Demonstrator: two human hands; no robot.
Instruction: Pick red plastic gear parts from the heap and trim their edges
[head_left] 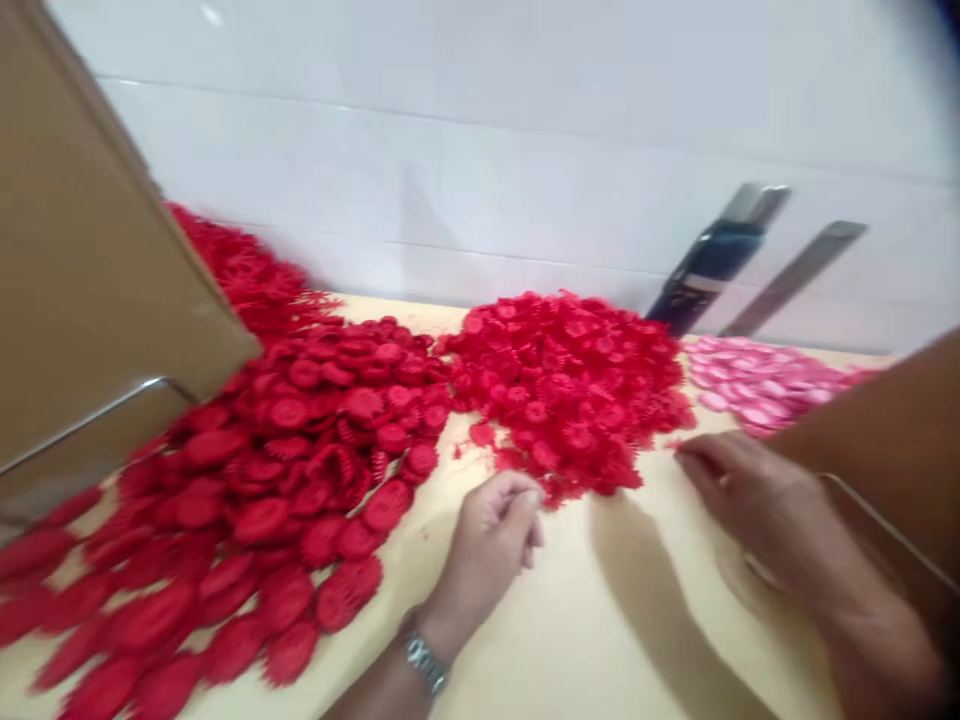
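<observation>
My left hand (pixel 496 522), with a metal-banded watch (pixel 424 664) on its wrist, is curled with thumb and fingers pressed together. It is at the front edge of a heap of bright red, frilly flower-like pieces (pixel 574 375). Whatever its fingers may hold is hidden. My right hand (pixel 757 495) is slightly blurred and hovers over the tabletop, right of that heap. Its fingertips are drawn together near a small red bit, and I cannot make out what is between them. Pink oval pieces (pixel 769 385) lie just beyond it.
A wide spread of darker red ridged discs (pixel 285 500) covers the left of the pale tabletop (pixel 525 640). More red pieces (pixel 232 265) lie behind. Brown panels (pixel 105 220) stand at both sides. A dark container (pixel 709 275) and metal strip (pixel 799 275) lean on the tiled wall.
</observation>
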